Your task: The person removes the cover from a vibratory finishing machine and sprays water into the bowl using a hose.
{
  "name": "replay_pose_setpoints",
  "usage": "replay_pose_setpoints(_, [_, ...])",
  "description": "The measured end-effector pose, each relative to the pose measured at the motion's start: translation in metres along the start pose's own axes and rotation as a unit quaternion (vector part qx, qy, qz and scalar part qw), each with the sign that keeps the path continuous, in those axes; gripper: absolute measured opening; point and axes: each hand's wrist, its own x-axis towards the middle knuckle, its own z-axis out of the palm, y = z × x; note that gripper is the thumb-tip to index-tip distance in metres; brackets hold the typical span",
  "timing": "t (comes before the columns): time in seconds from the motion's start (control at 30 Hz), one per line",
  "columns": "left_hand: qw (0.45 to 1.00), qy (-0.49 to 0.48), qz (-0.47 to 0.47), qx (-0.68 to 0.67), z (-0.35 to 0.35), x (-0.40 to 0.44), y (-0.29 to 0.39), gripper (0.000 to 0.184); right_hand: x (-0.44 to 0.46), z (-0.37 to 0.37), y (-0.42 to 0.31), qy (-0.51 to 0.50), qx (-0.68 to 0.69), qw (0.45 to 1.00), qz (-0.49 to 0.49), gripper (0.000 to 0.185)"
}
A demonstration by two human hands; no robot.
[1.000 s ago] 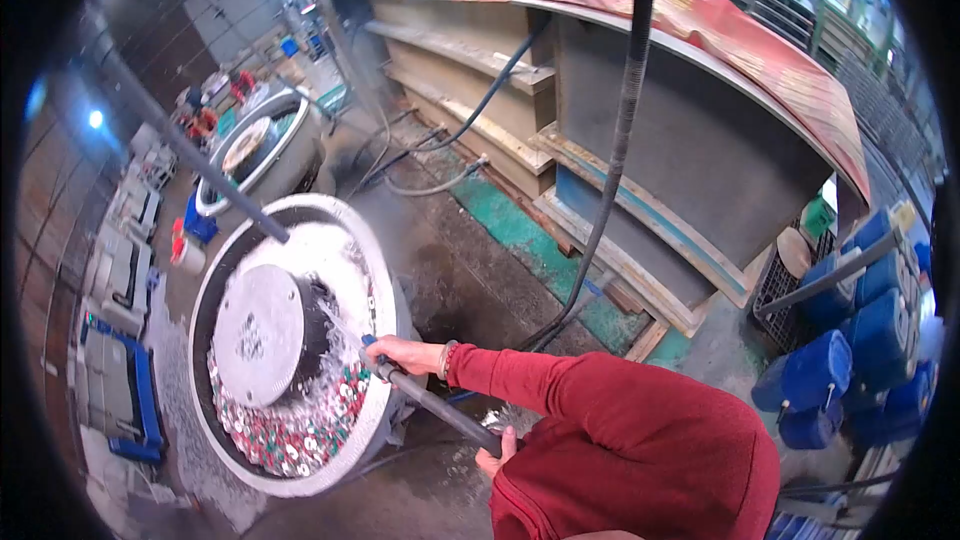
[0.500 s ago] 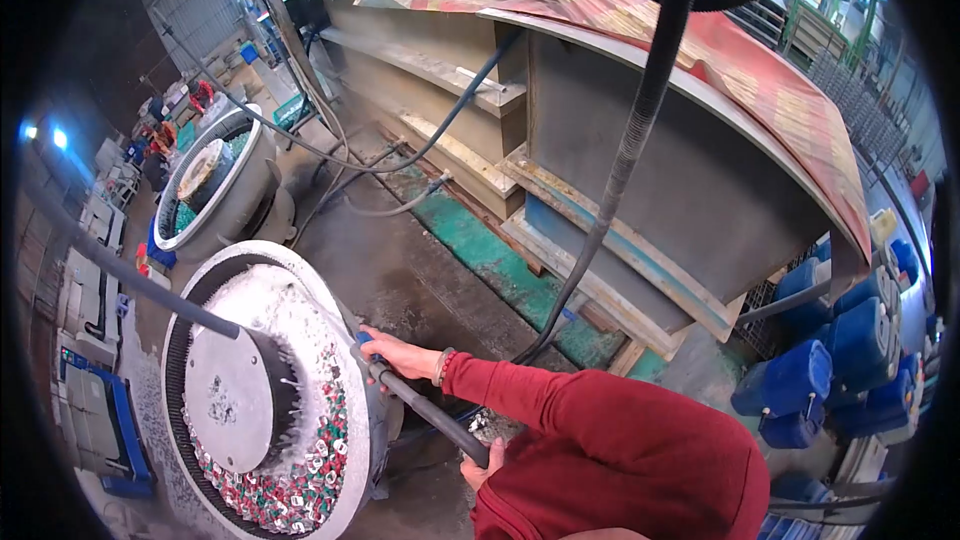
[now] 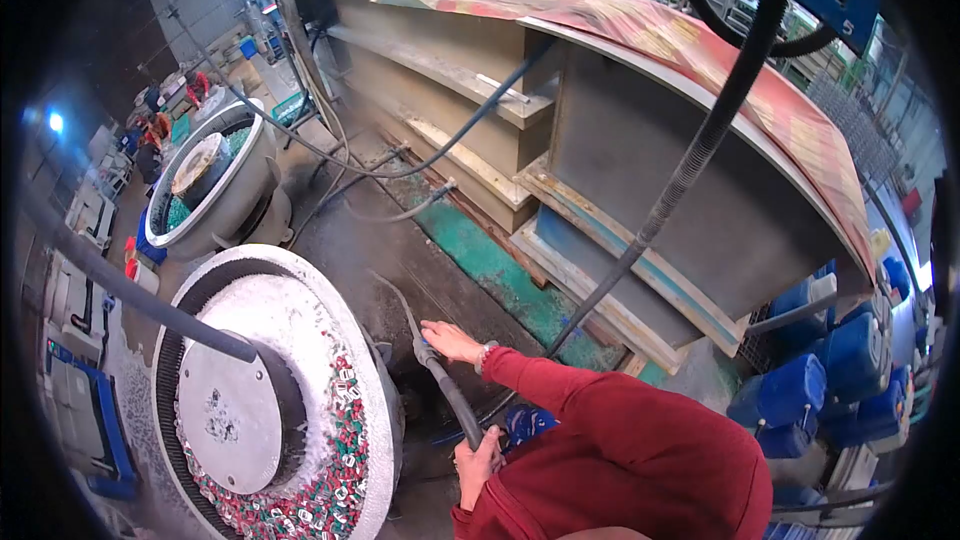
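Right hand has uncurled, fingers nearly straight at the nozzle; left hand grips the hose.

1. A factory workshop, apparently for wet finishing of small parts.
2. A round finishing bowl holds white foam and small red, green and white pieces; a second bowl stands beyond it.
3. A handheld spray hose, a ribbed hanging hose and a damp-looking dark floor suggest wet industrial work.
4. Blue plastic drums cluster at the right.
5. People in red occupy the far background, near a bright lamp.
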Motion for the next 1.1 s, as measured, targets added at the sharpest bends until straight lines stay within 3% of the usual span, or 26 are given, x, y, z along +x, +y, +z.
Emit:
replay_pose_setpoints(0.17, [0.999,-0.035,0.015,0.023,-0.019,0.026,-0.002,0.032,-0.002,0.005,0.003,-0.030,0.208,0.972,0.106,0.057])
replay_pose_setpoints(0.27, [0.998,-0.065,0.022,-0.002,-0.021,0.050,0.012,0.031,0.004,-0.004,0.010,-0.023,0.257,0.964,0.068,0.057])
replay_pose_setpoints(0.33, [0.998,-0.065,0.020,0.007,-0.018,0.066,0.026,0.032,0.014,-0.018,0.005,-0.006,0.304,0.947,0.102,0.057])
replay_pose_setpoints(0.37, [0.995,-0.091,-0.001,-0.031,-0.019,0.079,0.025,0.028,0.018,-0.023,0.011,-0.005,0.306,0.948,0.090,0.056])
replay_pose_setpoints(0.4, [0.993,-0.095,-0.001,-0.065,-0.014,0.084,0.035,0.023,0.032,-0.026,0.040,-0.045,0.170,0.982,-0.070,0.056])
replay_pose_setpoints(0.43, [0.992,-0.096,0.015,-0.074,-0.016,0.099,0.028,0.019,0.031,-0.032,0.017,-0.005,0.310,0.948,0.067,0.053])
replay_pose_setpoints(0.47, [0.994,-0.083,0.037,-0.056,-0.016,0.112,0.028,0.018,0.038,-0.036,0.009,0.026,0.317,0.941,0.111,0.050])
replay_pose_setpoints(0.63, [0.998,0.019,0.062,-0.017,-0.018,0.178,0.032,0.034,0.080,-0.037,0.069,0.062,0.251,0.956,0.137,0.047])
replay_pose_setpoints(0.7, [0.998,0.049,0.037,0.002,-0.011,0.211,0.040,0.029,0.097,-0.044,0.107,0.051,0.146,0.973,0.169,0.046])
replay_pose_setpoints(0.73, [0.997,0.072,0.019,0.000,-0.009,0.227,0.041,0.027,0.103,-0.048,0.127,0.053,-0.032,0.992,0.112,0.046])
replay_pose_setpoints(0.77, [0.995,0.099,-0.002,0.000,-0.008,0.251,0.042,0.025,0.110,-0.051,0.150,0.014,-0.082,0.988,0.131,0.047])
replay_pose_setpoints(0.83, [0.988,0.154,-0.019,0.029,-0.003,0.303,0.034,0.024,0.119,-0.055,0.184,-0.087,-0.292,0.920,0.247,0.060])
replay_pose_setpoints(0.97, [0.961,0.242,-0.053,0.124,-0.003,0.404,0.031,0.024,0.134,-0.062,0.218,-0.198,-0.361,0.806,0.425,0.100])
replay_pose_setpoints(1.07, [0.946,0.284,-0.060,0.145,-0.016,0.475,0.024,0.025,0.154,-0.064,0.230,-0.258,-0.368,0.754,0.479,0.106])
replay_pose_setpoints(1.1, [0.939,0.300,-0.060,0.156,-0.019,0.494,0.031,0.025,0.158,-0.064,0.242,-0.262,-0.356,0.759,0.478,0.106])
